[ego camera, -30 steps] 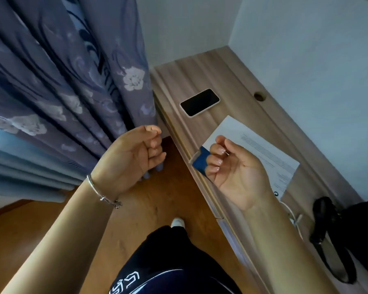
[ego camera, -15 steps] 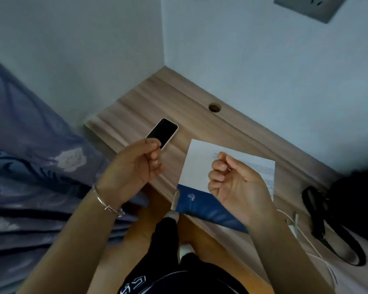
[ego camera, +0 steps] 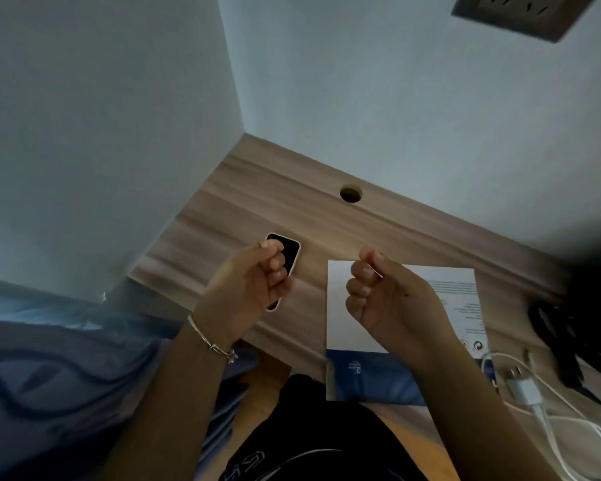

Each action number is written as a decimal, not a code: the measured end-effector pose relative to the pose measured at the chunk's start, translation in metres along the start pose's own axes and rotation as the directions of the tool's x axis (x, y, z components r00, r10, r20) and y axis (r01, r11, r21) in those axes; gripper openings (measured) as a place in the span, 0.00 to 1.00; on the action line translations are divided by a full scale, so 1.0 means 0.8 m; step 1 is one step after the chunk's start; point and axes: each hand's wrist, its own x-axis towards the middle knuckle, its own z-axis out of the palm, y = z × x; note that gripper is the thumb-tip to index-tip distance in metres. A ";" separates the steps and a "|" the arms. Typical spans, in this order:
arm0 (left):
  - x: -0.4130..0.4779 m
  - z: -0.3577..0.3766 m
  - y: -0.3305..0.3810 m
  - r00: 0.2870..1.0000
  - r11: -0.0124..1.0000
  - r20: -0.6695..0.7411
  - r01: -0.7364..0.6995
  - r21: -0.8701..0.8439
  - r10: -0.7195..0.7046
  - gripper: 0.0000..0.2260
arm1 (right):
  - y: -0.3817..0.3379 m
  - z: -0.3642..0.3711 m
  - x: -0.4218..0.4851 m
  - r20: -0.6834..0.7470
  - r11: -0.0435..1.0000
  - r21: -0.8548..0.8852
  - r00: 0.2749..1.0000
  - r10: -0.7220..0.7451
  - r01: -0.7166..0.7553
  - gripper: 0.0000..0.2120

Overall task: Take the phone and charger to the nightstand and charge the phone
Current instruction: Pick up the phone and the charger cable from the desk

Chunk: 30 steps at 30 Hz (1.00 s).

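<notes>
A black-screened phone [ego camera: 291, 249] in a white case lies face up on the wooden desk [ego camera: 243, 203], near the left corner. My left hand [ego camera: 247, 286] hovers over its near half with fingers curled and nothing in them, hiding most of it. My right hand [ego camera: 386, 303] is also loosely curled and holds nothing, above a white and blue booklet [ego camera: 340, 328]. The white charger plug [ego camera: 526, 390] with its coiled white cable [ego camera: 569, 428] lies on the desk at the lower right, apart from both hands.
A wall socket [ego camera: 524, 12] sits high on the wall at top right. The desk has a round cable hole [ego camera: 350, 193] near the wall. A black bag strap [ego camera: 562, 341] lies at the right edge. A blue curtain [ego camera: 49, 376] hangs at lower left.
The view has swung from the curtain side to face the desk and wall. Both curled hands now hover over the desk, the left one over the phone. The charger has come into view.
</notes>
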 end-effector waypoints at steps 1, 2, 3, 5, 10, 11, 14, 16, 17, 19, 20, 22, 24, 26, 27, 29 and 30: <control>0.004 -0.003 0.000 1.000 1.000 0.001 0.013 -0.005 -0.013 0.11 | 0.001 -0.002 0.002 -0.023 1.000 0.007 1.000 -0.002 0.002 0.06; 0.008 -0.005 -0.001 1.000 1.000 -0.001 0.021 -0.008 -0.021 0.11 | 0.002 -0.005 0.004 -0.044 1.000 0.015 0.999 0.000 0.000 0.06; 0.012 -0.008 -0.001 1.000 1.000 -0.006 0.025 -0.007 -0.025 0.11 | 0.004 -0.008 0.006 -0.062 1.000 0.023 0.998 0.005 -0.004 0.06; 0.018 -0.013 -0.001 0.999 0.999 -0.024 0.033 0.002 -0.033 0.08 | 0.006 -0.013 0.013 -0.084 0.999 0.032 0.996 0.016 -0.014 0.05; 0.034 -0.029 -0.004 0.996 0.998 -0.056 0.066 0.019 -0.065 0.03 | 0.010 -0.024 0.025 -0.051 1.000 0.009 0.999 0.010 -0.010 0.07; 0.039 -0.033 -0.004 0.995 0.997 -0.071 0.071 0.026 -0.069 0.05 | 0.010 -0.026 0.026 -0.043 1.000 0.011 0.999 0.011 -0.010 0.08; 0.058 -0.047 -0.003 0.989 0.994 -0.142 0.057 0.091 -0.043 0.08 | 0.010 -0.037 0.032 -0.053 0.999 0.036 0.998 0.035 -0.033 0.07; 0.072 -0.056 -0.003 0.976 0.986 -0.219 0.059 0.158 -0.023 0.09 | 0.011 -0.043 0.038 -0.094 0.997 0.045 0.993 0.069 -0.065 0.06; 0.078 -0.061 -0.004 0.966 0.979 -0.260 0.067 0.194 -0.015 0.09 | 0.013 -0.046 0.042 -0.121 0.996 0.037 0.989 0.088 -0.084 0.06; 0.090 -0.067 -0.006 0.944 0.959 -0.330 0.083 0.272 0.013 0.08 | 0.018 -0.054 0.053 -0.162 0.991 -0.001 0.978 0.133 -0.135 0.09; 0.095 -0.070 -0.006 0.934 0.944 -0.357 0.088 0.318 0.033 0.08 | 0.021 -0.056 0.060 -0.165 0.987 -0.025 0.974 0.155 -0.161 0.11; 0.104 -0.076 -0.006 0.917 0.896 -0.390 0.105 0.431 0.079 0.08 | 0.028 -0.059 0.074 -0.153 0.977 -0.063 0.969 0.194 -0.206 0.13; 0.112 -0.081 -0.008 0.903 0.843 -0.411 0.122 0.524 0.125 0.10 | 0.036 -0.060 0.091 -0.169 0.969 -0.083 0.961 0.218 -0.234 0.13; 0.119 -0.089 -0.015 0.880 0.787 -0.443 0.150 0.598 0.170 0.09 | 0.048 -0.063 0.109 -0.221 0.962 -0.097 0.948 0.231 -0.257 0.12; 0.122 -0.094 -0.018 0.869 0.753 -0.456 0.167 0.636 0.191 0.08 | 0.054 -0.065 0.119 -0.253 0.957 -0.107 0.938 0.238 -0.271 0.10; 0.126 -0.106 -0.024 0.857 0.686 -0.466 0.203 0.699 0.221 0.08 | 0.064 -0.067 0.135 -0.288 0.942 -0.131 0.921 0.261 -0.308 0.07; 0.129 -0.112 -0.028 0.860 0.656 -0.457 0.212 0.724 0.226 0.09 | 0.067 -0.068 0.141 -0.291 0.935 -0.140 0.916 0.276 -0.326 0.07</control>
